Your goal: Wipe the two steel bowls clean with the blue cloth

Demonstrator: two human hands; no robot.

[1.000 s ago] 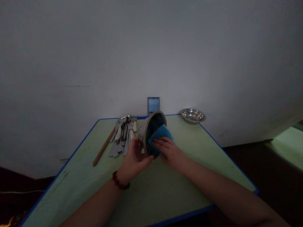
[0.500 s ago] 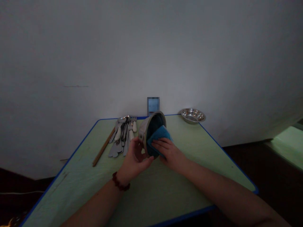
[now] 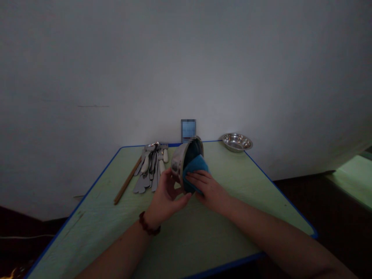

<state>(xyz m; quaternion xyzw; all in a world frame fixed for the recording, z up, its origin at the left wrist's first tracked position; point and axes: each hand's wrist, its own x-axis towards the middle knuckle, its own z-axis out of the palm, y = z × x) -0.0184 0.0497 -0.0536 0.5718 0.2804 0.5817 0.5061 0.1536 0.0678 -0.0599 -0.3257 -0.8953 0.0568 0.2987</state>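
One tilted metal bowl [image 3: 178, 158] hung over the green table [image 3: 244, 180], gripped by the left hand [image 3: 168, 197]; the right hand [image 3: 211, 190] grasped a blue cloth [image 3: 198, 164], apparently pressed into the dim bowl.

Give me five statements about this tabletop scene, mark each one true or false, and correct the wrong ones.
1. The left hand holds the deep metal bowl tilted on its side. True.
2. A yellow cloth is in use. False: the right hand has its fingers on a blue cloth at the bowl's opening.
3. A bracelet circles the right wrist. False: the dark red bracelet is on the left wrist.
4. A pile of cutlery lies to the left of the held bowl. True.
5. A shallow metal bowl stands near the far right corner of the table. True.
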